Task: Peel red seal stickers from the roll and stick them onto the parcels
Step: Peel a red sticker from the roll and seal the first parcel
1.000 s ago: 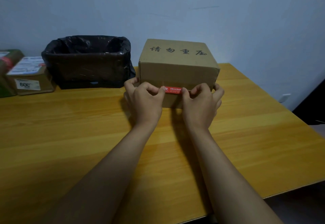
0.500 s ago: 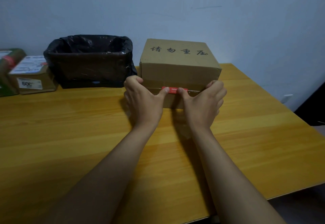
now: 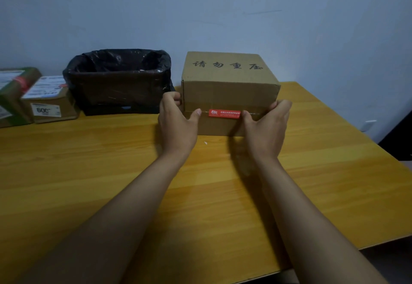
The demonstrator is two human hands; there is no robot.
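Note:
A brown cardboard parcel (image 3: 229, 76) with black handwriting on its top stands at the table's far middle. A red seal sticker (image 3: 224, 113) lies flat across the seam on its front face. My left hand (image 3: 178, 123) holds the parcel's left corner, fingers curled round the side and thumb pressed on the front just left of the sticker. My right hand (image 3: 266, 125) holds the right corner the same way, its thumb touching the sticker's right end. The sticker roll is not in view.
A box lined with a black bag (image 3: 118, 78) stands left of the parcel. Two more parcels (image 3: 48, 100) with labels sit at the far left; one (image 3: 15, 87) carries a red sticker. The wooden table (image 3: 89, 172) ends at the right and near edges.
My fingers let go of the sticker's ends and both hands spread outward along the seam to the parcel's corners. The sticker now shows whole on the front face.

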